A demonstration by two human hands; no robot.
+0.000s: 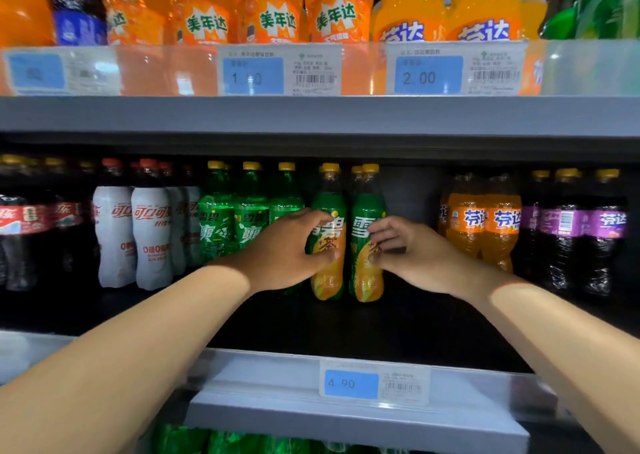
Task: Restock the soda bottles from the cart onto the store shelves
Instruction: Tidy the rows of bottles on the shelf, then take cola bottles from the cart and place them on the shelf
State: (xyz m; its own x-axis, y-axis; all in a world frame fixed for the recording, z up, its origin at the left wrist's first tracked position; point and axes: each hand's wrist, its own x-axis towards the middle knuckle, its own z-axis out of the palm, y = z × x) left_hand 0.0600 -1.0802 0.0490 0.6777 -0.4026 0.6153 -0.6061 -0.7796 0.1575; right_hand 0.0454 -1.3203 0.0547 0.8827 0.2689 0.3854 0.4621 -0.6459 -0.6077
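A store shelf unit (pixel 311 117) is filling the view, its grey front edge running above both hands. Beyond the hands, the dark middle shelf (pixel 346 322) is carrying rows of upright soda bottles. Above the hands, large orange bottles (pixel 270 6) are standing behind price tags (pixel 277 69). Below the wrists, another tag (pixel 374 382) is reading 4.90.

To the left of the left hand (pixel 284 249), green bottles (pixel 235 218) and white cola bottles (pixel 135 231) are standing in line. To the right of the right hand (pixel 405 249), a gap is showing, then orange soda (pixel 485 221) and purple soda (pixel 581 231).

Each hand is gripping one green-and-orange bottle. The left hand is wrapping the left bottle (pixel 329 277), fingers curled round its label. The right hand is closing on the right bottle (pixel 367 273) from its right side. Both bottles are standing upright on the shelf, just beside each other, probably being slid back into their row so the labels are facing out.

The cart is not showing. The shelf surface is looking dark and flat; the lighting is dim.
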